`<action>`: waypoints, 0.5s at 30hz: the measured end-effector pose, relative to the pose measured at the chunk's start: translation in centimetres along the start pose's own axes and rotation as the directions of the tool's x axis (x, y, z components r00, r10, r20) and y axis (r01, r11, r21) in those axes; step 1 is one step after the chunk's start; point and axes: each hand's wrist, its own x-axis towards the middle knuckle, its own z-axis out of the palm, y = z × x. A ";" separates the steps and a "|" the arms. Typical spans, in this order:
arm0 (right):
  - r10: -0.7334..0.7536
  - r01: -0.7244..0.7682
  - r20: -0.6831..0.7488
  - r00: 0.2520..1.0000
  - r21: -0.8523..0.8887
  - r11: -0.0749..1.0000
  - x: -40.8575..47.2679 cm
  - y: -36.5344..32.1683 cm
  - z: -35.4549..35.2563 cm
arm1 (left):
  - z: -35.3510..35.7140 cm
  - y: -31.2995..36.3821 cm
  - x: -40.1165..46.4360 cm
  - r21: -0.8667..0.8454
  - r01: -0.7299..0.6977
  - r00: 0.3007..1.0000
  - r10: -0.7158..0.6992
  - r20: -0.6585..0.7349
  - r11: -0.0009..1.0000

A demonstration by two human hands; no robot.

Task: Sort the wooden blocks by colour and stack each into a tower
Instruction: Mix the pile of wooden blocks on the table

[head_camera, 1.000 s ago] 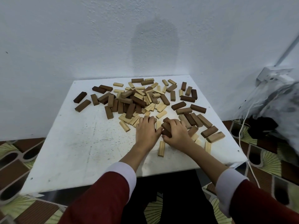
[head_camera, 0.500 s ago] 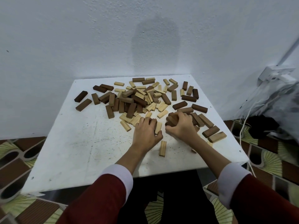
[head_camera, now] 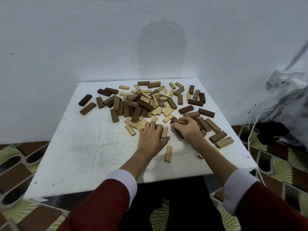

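Sorting stage, no tower begun. I am curling my right hand (head_camera: 188, 129) around a small bundle of dark blocks (head_camera: 177, 130), fingers wrapped over the top and thumb closing underneath; the bundle is sitting low on the desk (head_camera: 75, 147), just inward of my palm. My left hand (head_camera: 150, 136) is resting palm-down with its fingers loosely bent over the pale blocks (head_camera: 164, 131) at the near fringe of the heap; whether it is pinching one I cannot tell.

To do this step well, I am judging that the dark pieces should be squared side by side before lifting, long faces flush, so none slips out of the clutch, and carried to bare desk left of my left hand.

The held dark blocks are running with their long axis from beyond my fingertips back toward my wrist, slanting slightly rightward at the near end. A single pale block (head_camera: 168, 153) is lying flat between my two wrists, long axis pointing nearly straight away from me.
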 end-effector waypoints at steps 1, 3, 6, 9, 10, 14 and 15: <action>0.006 -0.006 0.000 1.000 0.013 1.000 0.0 -0.1 0.0 | 0.1 -0.1 0.0 -0.022 0.010 1.000 -0.010 0.008 1.000; 0.019 -0.019 0.001 1.000 0.033 0.999 -0.1 -0.2 -0.1 | 0.1 -0.2 -0.1 -0.044 0.016 1.000 -0.015 0.024 0.999; 0.034 -0.034 0.006 0.999 0.054 0.998 -0.3 -0.3 0.0 | 0.1 -0.4 -0.4 -0.080 -0.013 1.000 0.014 0.008 0.997; 0.053 -0.055 0.023 0.998 0.102 0.993 -0.6 -0.4 0.2 | 0.1 -0.6 -0.6 -0.054 -0.079 0.997 0.079 0.010 0.995; 0.054 -0.057 0.030 0.998 0.118 0.991 -0.7 -0.4 0.3 | 0.0 -0.6 -0.7 -0.036 -0.097 0.995 0.098 0.016 0.995; 0.047 -0.052 0.039 0.998 0.144 0.988 -1.1 -0.5 0.6 | -0.4 -0.7 -0.8 0.010 -0.129 0.989 0.128 0.075 0.992; 0.048 -0.054 0.044 0.998 0.146 0.988 -1.1 -0.5 0.5 | -0.5 -0.7 -0.9 0.023 -0.131 0.987 0.128 0.099 0.991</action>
